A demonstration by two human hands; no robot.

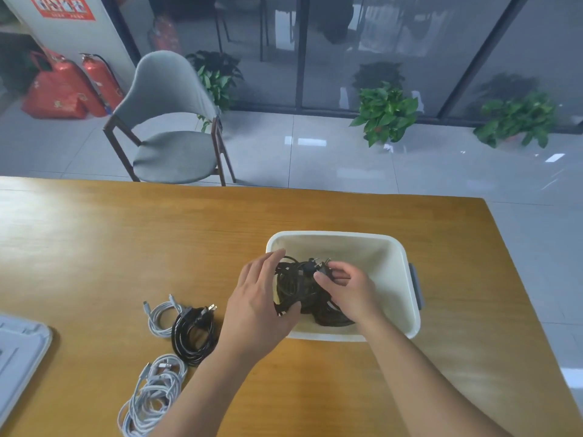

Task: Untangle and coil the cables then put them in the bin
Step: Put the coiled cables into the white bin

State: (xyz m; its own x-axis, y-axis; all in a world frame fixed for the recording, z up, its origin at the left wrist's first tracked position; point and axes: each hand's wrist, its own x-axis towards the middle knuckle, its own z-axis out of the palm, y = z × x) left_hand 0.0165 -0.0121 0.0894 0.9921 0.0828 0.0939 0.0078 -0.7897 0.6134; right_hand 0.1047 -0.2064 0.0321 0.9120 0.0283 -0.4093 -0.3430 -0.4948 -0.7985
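A cream plastic bin (388,253) stands on the wooden table. Both my hands hold a bundle of black cables (295,283) over the bin's left half. My left hand (258,301) grips the bundle's left side, thumb underneath. My right hand (350,288) pinches a black plug end at the top of the bundle. More black cable (334,320) lies on the bin floor below. To the bin's left, on the table, lie a coiled black cable (194,335), a small coiled white cable (161,316) and a larger heap of white cables (151,398).
A grey lid (19,351) lies at the table's left edge. The wooden table (126,241) ends close to the bin's right side. Beyond it stand a grey chair (170,121), potted plants (386,113) and red fire extinguishers (101,80) on the floor.
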